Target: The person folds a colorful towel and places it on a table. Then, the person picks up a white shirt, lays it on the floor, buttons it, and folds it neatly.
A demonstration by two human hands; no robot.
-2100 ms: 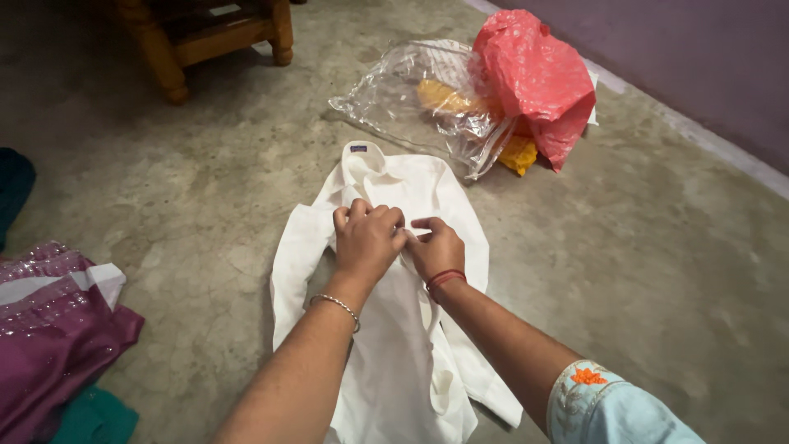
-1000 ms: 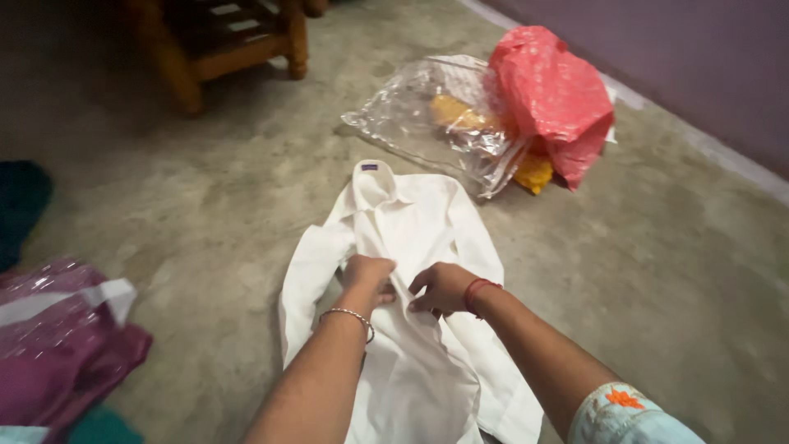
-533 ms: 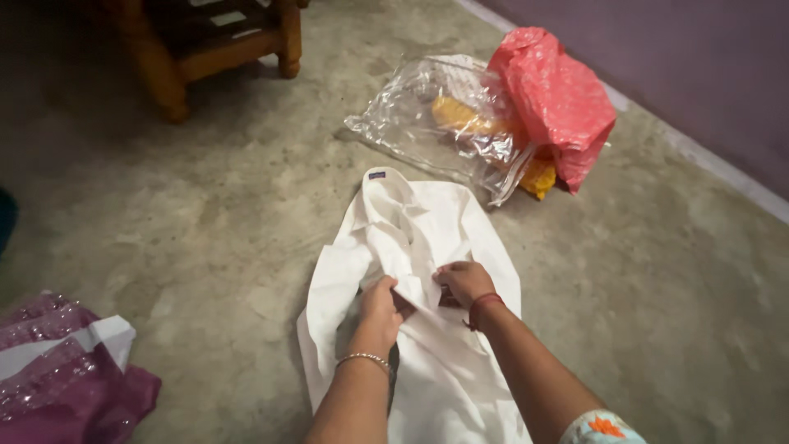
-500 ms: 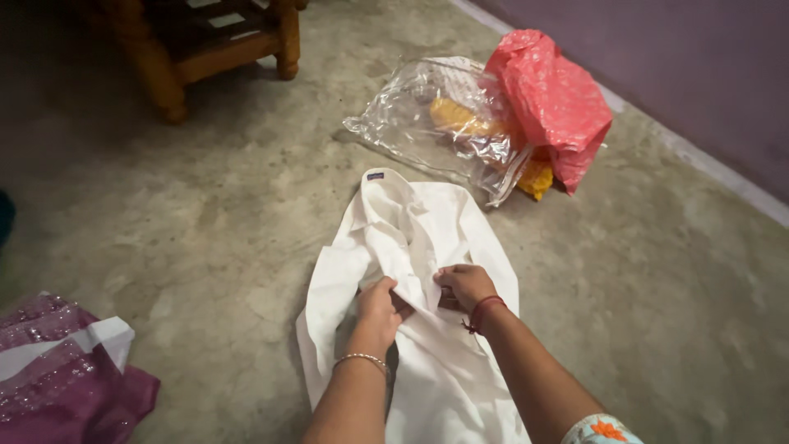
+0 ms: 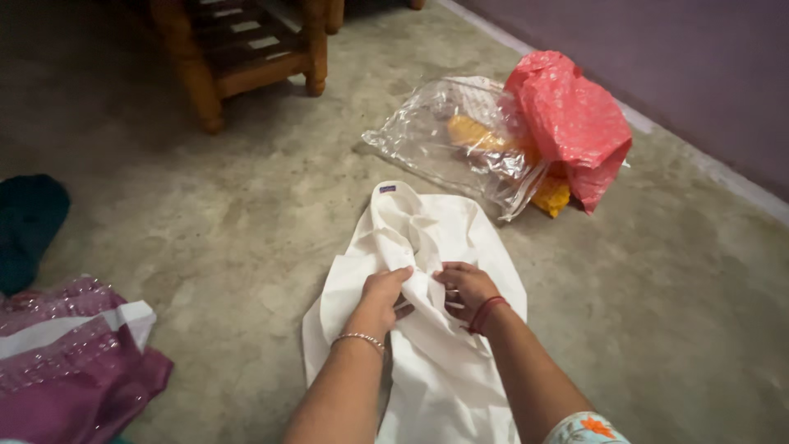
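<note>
A white shirt (image 5: pixel 444 374) lies spread on the grey floor, its collar pointing away from me. My left hand (image 5: pixel 383 293), with a thin bracelet at the wrist, pinches the shirt's front near the middle. My right hand (image 5: pixel 466 288), with a red thread at the wrist, grips the cloth just beside it. Both hands meet at the shirt's front opening, and the fabric bunches between them.
A clear plastic bag (image 5: pixel 460 140) with yellow cloth and a red plastic bag (image 5: pixel 571 119) lie beyond the shirt by the purple wall. A wooden furniture leg (image 5: pixel 201 78) stands at the back left. A maroon packaged garment (image 5: pixel 70 370) and dark teal cloth (image 5: pixel 29 222) lie at the left.
Both hands have worked down the shirt's front from near the collar toward its middle. The view has shifted, and the shirt's front is more bunched now.
</note>
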